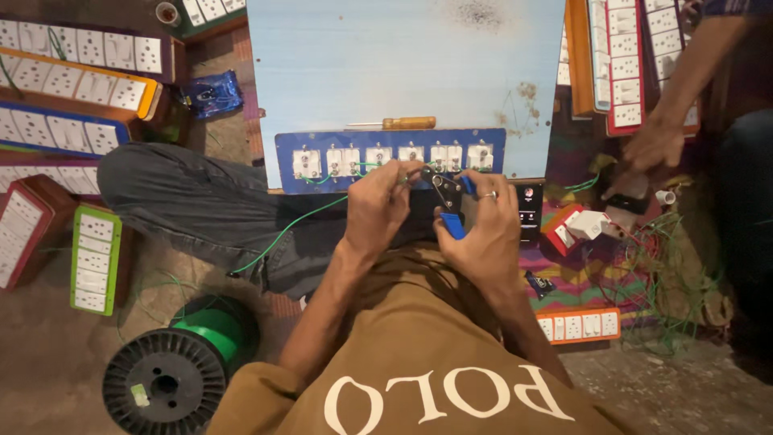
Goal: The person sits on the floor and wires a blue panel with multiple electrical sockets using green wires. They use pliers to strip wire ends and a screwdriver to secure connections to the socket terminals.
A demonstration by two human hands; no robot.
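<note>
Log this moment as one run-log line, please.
left hand: pinching thin green wire | right hand: gripping blue-handled pliers | work: blue rectangular switch panel on pale board

blue switch panel [390, 159]: 1 | screwdriver [392, 123]: 1 | wire spool [165, 380]: 1 | blue-handled pliers [448, 203]: 1

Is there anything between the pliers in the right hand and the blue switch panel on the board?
Nothing visible stands between them. The right hand holds the blue-handled pliers right at the lower edge of the blue switch panel. The left hand pinches the green wire beside them, not across the way.
</note>
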